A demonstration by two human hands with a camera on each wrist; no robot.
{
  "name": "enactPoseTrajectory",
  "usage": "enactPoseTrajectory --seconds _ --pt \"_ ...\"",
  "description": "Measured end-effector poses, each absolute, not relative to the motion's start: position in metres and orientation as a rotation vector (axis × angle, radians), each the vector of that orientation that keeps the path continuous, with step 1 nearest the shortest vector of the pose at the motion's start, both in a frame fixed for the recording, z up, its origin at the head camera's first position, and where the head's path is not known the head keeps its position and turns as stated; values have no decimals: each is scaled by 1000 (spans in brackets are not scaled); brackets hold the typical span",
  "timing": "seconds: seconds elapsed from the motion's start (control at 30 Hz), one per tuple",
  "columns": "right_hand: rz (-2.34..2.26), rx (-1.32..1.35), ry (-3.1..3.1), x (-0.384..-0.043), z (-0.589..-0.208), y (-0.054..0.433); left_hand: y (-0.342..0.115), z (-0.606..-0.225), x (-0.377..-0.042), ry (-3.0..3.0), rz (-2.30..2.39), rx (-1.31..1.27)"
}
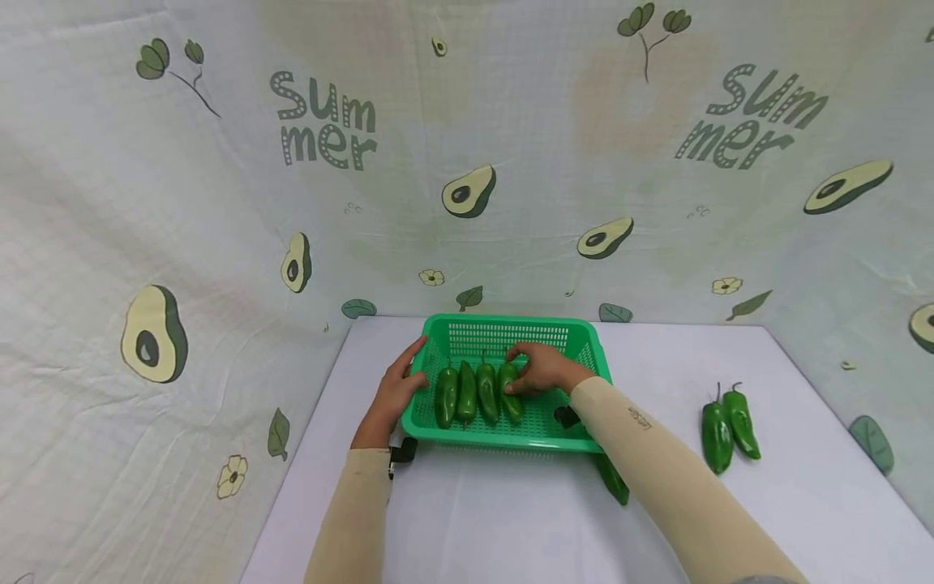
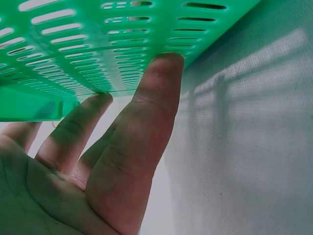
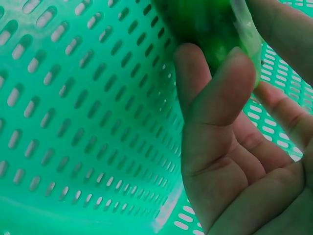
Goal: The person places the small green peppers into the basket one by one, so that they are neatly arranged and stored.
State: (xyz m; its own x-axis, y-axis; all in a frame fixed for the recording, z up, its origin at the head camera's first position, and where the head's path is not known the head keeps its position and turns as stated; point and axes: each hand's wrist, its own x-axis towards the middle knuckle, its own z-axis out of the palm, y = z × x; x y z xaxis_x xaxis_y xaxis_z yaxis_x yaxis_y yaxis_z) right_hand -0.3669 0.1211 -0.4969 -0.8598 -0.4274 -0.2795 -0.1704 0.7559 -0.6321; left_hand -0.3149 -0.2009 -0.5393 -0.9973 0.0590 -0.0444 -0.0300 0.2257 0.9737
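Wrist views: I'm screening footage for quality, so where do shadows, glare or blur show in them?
Left wrist: barred light and shadow lie across the pale surface beside the green basket; right wrist: the pepper between the fingers looks soft and blurred, with a pale streak of glare down its right side.

Around the white table (image 1: 496,519), at the back and at both sides, there hangs a pale cloth (image 1: 525,105) with some creases. On it are printed cut avocados (image 1: 469,191), green leaves (image 1: 470,298), small flowers (image 1: 431,277) (their petals are pale yellow), and the word "summer" (image 1: 324,123), written two times.
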Motion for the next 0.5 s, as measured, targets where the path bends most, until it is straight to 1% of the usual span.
enactPoseTrajectory --seconds 0.33,0.5 --pt "-813 -412 2534 -366 -494 123 -200 -538 -315 2416 1890 36" --pt "-737 -426 2519 -365 -485 126 -200 -538 -315 2412 1886 30"
